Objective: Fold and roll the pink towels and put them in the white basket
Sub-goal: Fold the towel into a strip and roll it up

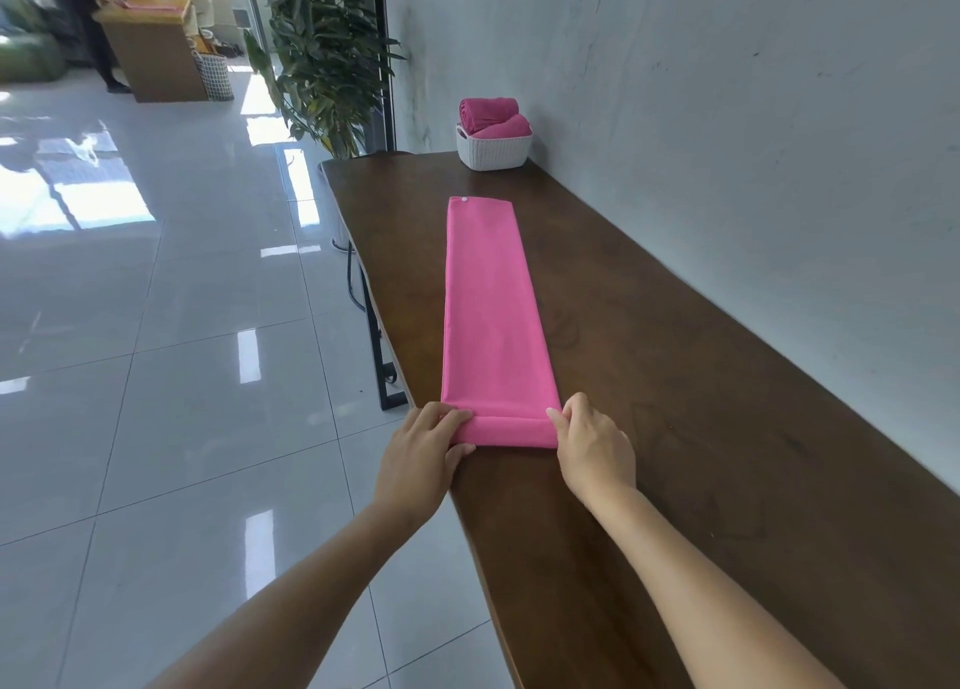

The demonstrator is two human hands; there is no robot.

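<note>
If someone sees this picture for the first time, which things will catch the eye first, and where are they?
First comes the long pink towel, folded into a narrow strip along the dark wooden table. At its near end the left hand and right hand hold a small roll just begun. At the far end by the wall stands the white basket with two rolled pink towels in it.

Lobby, glossy tiled floor point(156, 325), reception counter point(156, 49)
</note>
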